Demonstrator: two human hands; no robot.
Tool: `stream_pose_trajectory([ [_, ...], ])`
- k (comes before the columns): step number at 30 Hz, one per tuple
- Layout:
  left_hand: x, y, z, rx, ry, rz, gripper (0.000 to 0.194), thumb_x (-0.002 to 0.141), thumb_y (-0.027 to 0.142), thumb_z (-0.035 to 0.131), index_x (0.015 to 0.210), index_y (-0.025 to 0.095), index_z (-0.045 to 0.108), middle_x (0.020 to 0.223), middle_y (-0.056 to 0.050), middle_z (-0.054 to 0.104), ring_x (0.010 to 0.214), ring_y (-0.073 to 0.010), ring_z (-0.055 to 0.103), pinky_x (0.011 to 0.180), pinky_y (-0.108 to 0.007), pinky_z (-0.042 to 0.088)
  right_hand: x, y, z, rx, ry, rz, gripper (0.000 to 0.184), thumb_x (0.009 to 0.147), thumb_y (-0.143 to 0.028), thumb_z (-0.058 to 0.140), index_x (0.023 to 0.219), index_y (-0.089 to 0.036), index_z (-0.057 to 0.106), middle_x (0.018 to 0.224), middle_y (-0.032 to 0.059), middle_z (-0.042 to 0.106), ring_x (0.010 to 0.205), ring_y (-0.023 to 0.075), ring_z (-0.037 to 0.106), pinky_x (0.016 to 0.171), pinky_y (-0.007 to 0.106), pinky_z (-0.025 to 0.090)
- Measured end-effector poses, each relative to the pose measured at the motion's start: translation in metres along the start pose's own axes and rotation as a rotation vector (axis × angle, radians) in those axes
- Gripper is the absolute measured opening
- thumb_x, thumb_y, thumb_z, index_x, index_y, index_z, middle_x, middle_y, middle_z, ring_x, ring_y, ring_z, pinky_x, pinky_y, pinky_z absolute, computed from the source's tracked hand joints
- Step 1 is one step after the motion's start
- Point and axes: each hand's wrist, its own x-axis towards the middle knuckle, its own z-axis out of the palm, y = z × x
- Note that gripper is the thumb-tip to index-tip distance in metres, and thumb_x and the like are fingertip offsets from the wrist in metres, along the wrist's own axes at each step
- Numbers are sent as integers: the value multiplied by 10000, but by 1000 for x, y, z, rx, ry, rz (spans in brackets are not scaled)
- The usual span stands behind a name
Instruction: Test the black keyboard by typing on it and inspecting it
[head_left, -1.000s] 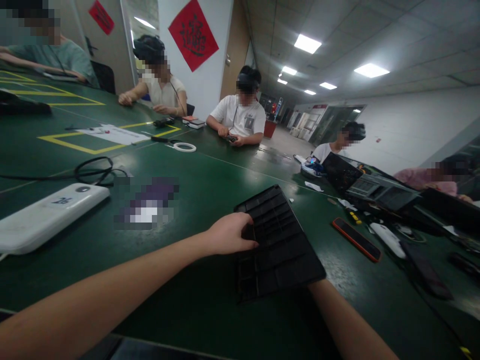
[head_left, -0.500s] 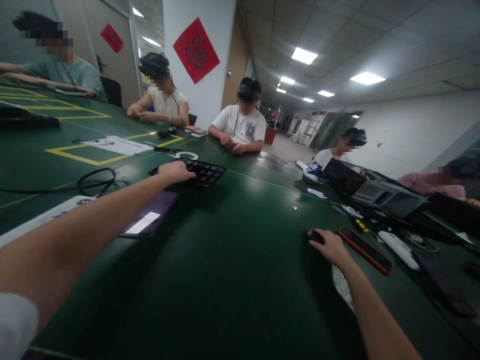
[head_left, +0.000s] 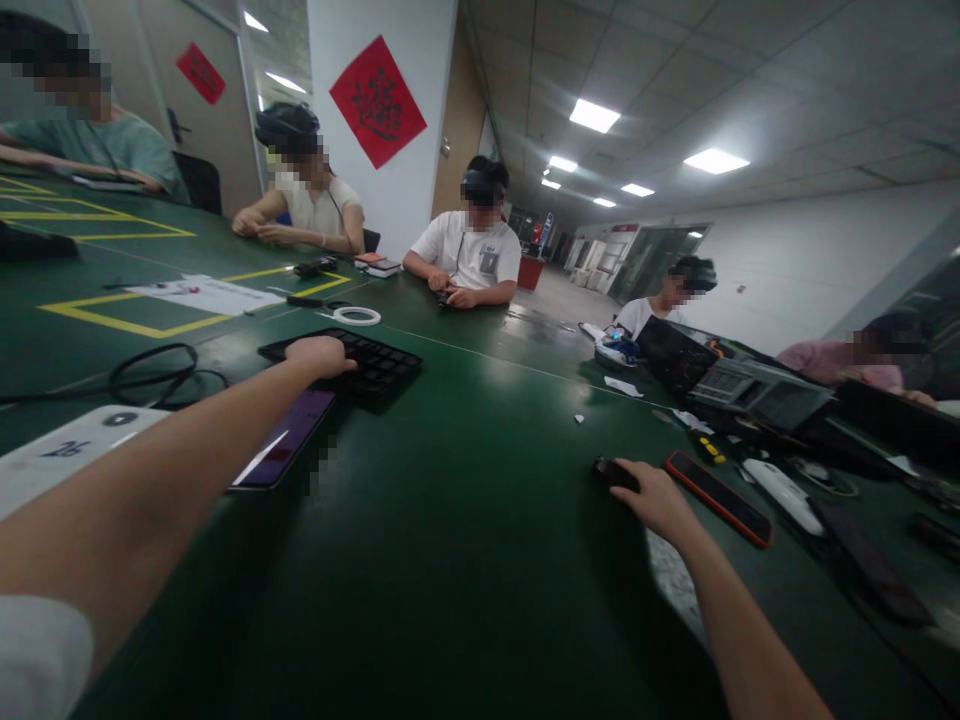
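Here, the black tray (head_left: 384,362) extends both sides of the left fingers (head_left: 346,365).

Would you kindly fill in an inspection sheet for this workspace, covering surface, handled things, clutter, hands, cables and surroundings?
Surface: green table, yellow outlines at left.
Handled things: black compartmented tray at left; small dark object at right.
Clutter: lit phone, white device marked 26, white ring, paper, orange-edged phone.
Hands: left hand on the tray, grip unclear; right hand holds the dark object.
Cables: looped black cable beyond the white device.
Surroundings: several seated people; red diamond-shaped poster on the wall.
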Motion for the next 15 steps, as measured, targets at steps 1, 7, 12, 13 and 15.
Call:
stream_pose_trajectory([
  [1, -5, 9, 1, 61, -2, -33, 352, 565, 423, 651, 559, 85, 554, 742, -204, 588, 963, -396, 472, 776, -458, 361, -1, -7, 0, 63, 15, -37, 471, 724, -303, 472, 1157, -118, 469, 1096, 117, 551, 1016, 247, 490, 904, 387, 363],
  [7, -71, 87, 32, 63, -98, 169, 431, 747, 520, 419, 829, 132, 587, 849, -90, 604, 805, -211, 552, 693, -283, 401, -17, -57, 4, 600, -15, -272, 478, 713, -306, 530, 1175, -232, 434, 1159, 49, 517, 1039, 192, 501, 916, 379, 384],
  [12, -167, 124, 70, -278, -130, 490, 402, 743, 494, 462, 933, 145, 527, 928, -99, 567, 847, -219, 520, 707, -306, 400, -40, -88, 9, 830, -57, -432, 420, 699, -353, 568, 1100, -252, 495, 1139, 38, 551, 1067, 213, 498, 939, 416, 384],
  [13, -181, 127, 76, -326, -150, 493, 395, 739, 487, 475, 939, 149, 518, 932, -99, 563, 855, -221, 516, 716, -313, 401, -43, -92, 11, 884, -63, -465, 408, 697, -381, 568, 1082, -262, 507, 1134, 34, 557, 1060, 216, 505, 931, 418, 397],
  [15, -197, 127, 85, -397, -194, 490, 386, 739, 476, 486, 953, 154, 502, 931, -95, 557, 859, -218, 512, 733, -322, 402, -46, -97, 17, 980, -63, -505, 408, 717, -434, 530, 1097, -289, 492, 1132, 23, 563, 1041, 203, 523, 915, 407, 422],
])
